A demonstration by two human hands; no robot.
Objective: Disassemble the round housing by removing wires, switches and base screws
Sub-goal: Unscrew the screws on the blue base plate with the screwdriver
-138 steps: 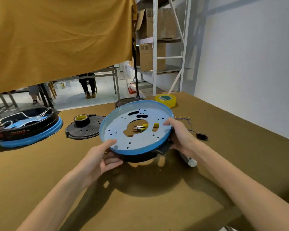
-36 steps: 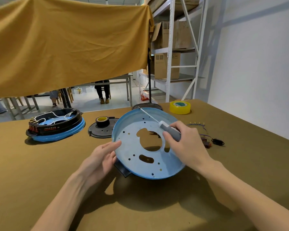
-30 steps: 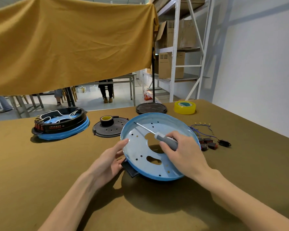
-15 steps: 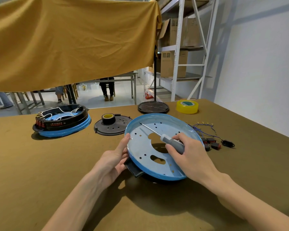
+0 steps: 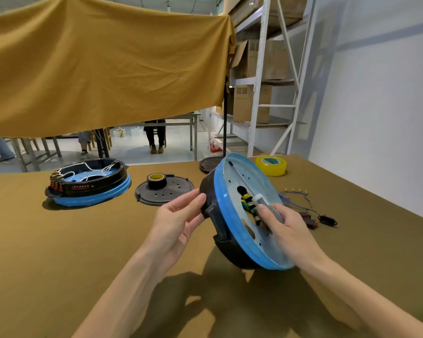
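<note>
We tip housing on edge on table, blue base facing right. Left hand steadies black rim, fingers straight, pressed together. Right hand curls round screwdriver, shaft across base. Best we brace rim firmly, seat tip square in screw before turning. Screw heads too small to make out; tip hard to see; inside hidden.

I count two round housings, two tape rolls, two dark discs, one screwdriver, and two hands.
</note>
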